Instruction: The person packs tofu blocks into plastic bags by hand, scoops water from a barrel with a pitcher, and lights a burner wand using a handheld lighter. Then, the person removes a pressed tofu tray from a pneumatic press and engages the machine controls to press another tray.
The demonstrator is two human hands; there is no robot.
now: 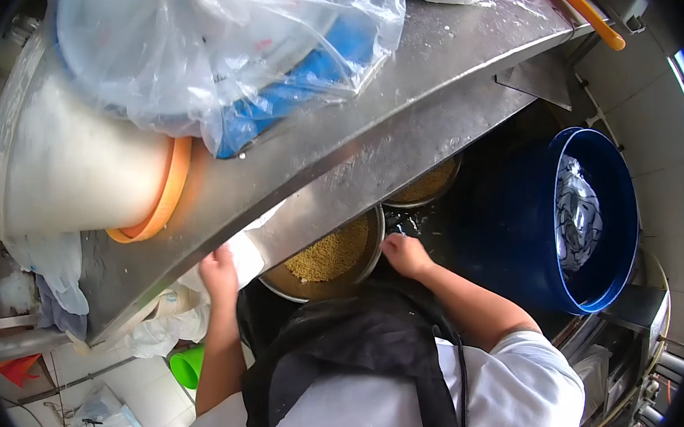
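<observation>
A round metal bowl (372, 249) of small yellow beans (327, 253) in liquid sits low in front of me, its far side hidden under the steel counter edge. My right hand (408, 256) is closed at the bowl's right rim, thumb and fingers drawn together there. On the left, my left hand (220, 273) is closed beside the counter edge, against a smooth white object (247, 259). What its fingers hold I cannot tell. Beyond the first bowl, a second metal bowl (413, 204) with similar contents shows partly from under the counter.
The steel counter (316, 142) overhangs the bowls. It carries a large clear plastic bag (227, 41) over something blue and a white bucket (78, 166) with an orange rim. A tall blue barrel (512, 220) stands at right. A green container (187, 365) lies low at left.
</observation>
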